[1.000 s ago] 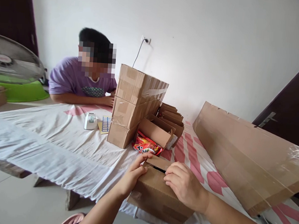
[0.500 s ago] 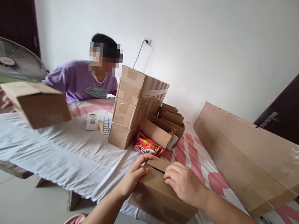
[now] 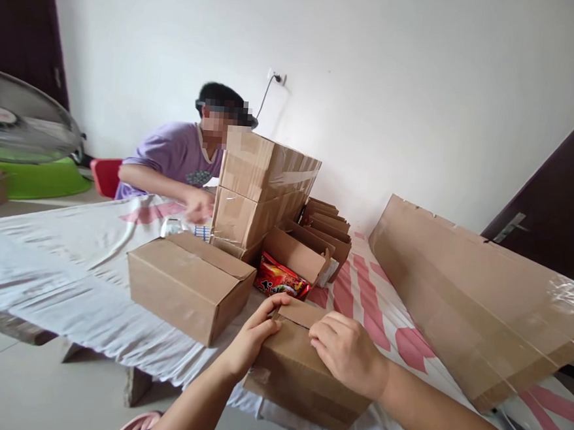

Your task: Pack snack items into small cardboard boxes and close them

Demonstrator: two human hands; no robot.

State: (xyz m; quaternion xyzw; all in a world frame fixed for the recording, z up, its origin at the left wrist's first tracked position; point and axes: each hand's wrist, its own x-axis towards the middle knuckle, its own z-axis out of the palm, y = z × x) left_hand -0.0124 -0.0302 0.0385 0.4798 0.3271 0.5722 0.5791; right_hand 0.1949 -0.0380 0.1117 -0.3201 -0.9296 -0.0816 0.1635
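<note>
A small cardboard box lies close in front of me at the table's near edge, its top flaps nearly meeting over a thin dark slit. My left hand grips the left end of this box, thumb on top and fingers over the far edge. Curled fingers of my right hand press on the top flap along the slit. Just beyond, a red noodle packet leans in an open cardboard carton. To the left sits another box, its top flaps folded down.
Taped boxes stand in a tall stack, with several open cartons behind. A large cardboard sheet rises on the right. Across the table, a person in a purple shirt reaches towards a label sheet. A fan stands far left.
The co-worker's box has come down onto the table left of mine, and their hand has left it, moving towards the labels. My hands stay on my box almost unchanged.
</note>
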